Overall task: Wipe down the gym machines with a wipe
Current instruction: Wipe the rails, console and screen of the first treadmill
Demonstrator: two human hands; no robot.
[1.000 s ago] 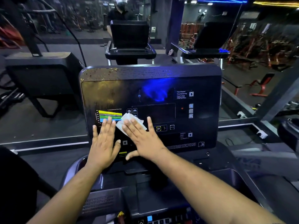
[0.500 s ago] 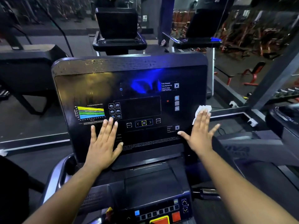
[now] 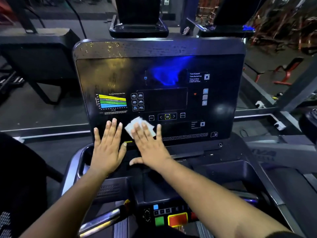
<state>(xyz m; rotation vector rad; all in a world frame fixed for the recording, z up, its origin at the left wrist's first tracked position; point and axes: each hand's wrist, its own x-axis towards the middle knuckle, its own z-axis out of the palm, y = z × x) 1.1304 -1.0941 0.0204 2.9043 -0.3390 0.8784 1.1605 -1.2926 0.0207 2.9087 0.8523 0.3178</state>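
A black treadmill console panel (image 3: 159,69) fills the middle of the head view, with a coloured heart-rate chart and button icons on it. A white wipe (image 3: 135,124) lies flat on the lower part of the panel, below the icon buttons. My right hand (image 3: 149,145) presses on the wipe with straight, spread fingers. My left hand (image 3: 108,148) rests flat on the panel's lower left, just beside the right hand, fingers straight and holding nothing.
Below the panel are the treadmill's tray and a button cluster with a red stop button (image 3: 177,219) and a green button (image 3: 159,220). A mirror behind shows other treadmill consoles (image 3: 139,16). Red weight benches (image 3: 288,69) stand at the right.
My right hand has slid the wipe back left from the panel's right edge to its lower middle, beside my left hand. The left hand has stayed on the panel.
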